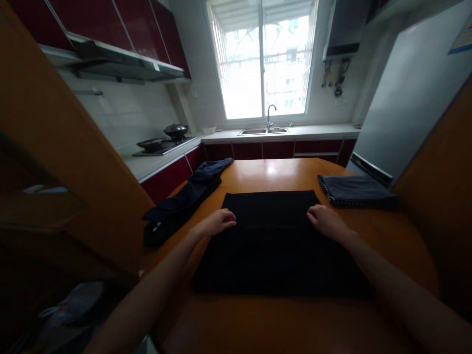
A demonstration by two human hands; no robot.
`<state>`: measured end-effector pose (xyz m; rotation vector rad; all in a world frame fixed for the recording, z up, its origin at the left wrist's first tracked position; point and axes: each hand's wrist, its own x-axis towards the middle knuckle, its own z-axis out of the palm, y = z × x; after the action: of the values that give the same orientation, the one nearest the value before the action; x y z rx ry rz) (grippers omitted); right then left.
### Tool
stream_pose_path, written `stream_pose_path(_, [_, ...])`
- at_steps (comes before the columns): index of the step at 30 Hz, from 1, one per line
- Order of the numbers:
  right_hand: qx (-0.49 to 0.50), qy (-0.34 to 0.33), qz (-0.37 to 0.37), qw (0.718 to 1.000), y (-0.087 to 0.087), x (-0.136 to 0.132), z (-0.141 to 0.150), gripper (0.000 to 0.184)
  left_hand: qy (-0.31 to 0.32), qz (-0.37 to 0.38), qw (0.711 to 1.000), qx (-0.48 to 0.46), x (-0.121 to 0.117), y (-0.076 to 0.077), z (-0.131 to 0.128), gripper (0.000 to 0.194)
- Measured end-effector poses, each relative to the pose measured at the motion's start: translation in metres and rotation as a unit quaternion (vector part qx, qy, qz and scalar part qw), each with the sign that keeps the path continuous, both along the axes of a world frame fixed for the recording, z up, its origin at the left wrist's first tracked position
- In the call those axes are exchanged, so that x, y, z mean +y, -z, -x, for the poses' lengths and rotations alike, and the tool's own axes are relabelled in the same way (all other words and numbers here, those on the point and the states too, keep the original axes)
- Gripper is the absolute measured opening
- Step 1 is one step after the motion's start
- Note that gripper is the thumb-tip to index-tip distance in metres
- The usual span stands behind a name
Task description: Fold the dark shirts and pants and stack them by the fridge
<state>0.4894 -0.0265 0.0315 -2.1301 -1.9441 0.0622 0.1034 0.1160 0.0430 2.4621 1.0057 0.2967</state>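
A black cloth (273,250), whose exact kind I cannot make out, lies flat in a four-sided shape on the wooden table (258,324). My left hand (217,222) is at its left edge, fingers curled down on the fabric. Across from it, my right hand (326,221) is closed at the right edge, thumb and fingers together against the cloth. The fingertips of both hands are partly hidden. To the left, dark blue clothing (195,187) lies in a loose strip along the table's edge. A folded dark grey cloth (357,189) with a tasselled border rests at the right.
Beyond the table runs a white counter (317,131) with a sink (258,132) under the window. Pans (176,130) stand on the stove at the left. A refrigerator (401,98) rises at the right, and a wooden panel (73,162) borders the left side.
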Motion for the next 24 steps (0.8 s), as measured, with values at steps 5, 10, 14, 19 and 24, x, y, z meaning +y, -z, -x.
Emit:
stream_pose_path(5, [0.039,-0.008,0.003,0.999,0.034,0.006,-0.013,0.032,0.041,0.02,0.999,-0.018,0.009,0.027,-0.005,0.038])
stream_pose_path(10, [0.111,-0.084,0.039,0.989,0.041,0.002,-0.036,0.017,0.013,0.038,0.998,-0.041,0.006,0.03,-0.001,0.034])
stream_pose_path(14, [0.117,-0.072,0.063,0.988,0.042,0.002,-0.042,0.015,-0.021,0.019,0.999,-0.026,0.005,0.031,-0.001,0.029])
stream_pose_path(19, [0.077,-0.038,0.049,0.995,0.04,0.002,-0.038,0.015,-0.084,-0.095,0.99,0.068,-0.009,0.027,-0.013,0.017])
stream_pose_path(24, [0.012,-0.027,-0.035,0.999,0.028,-0.007,-0.003,0.035,0.023,-0.201,0.979,0.013,-0.059,0.023,-0.052,0.045])
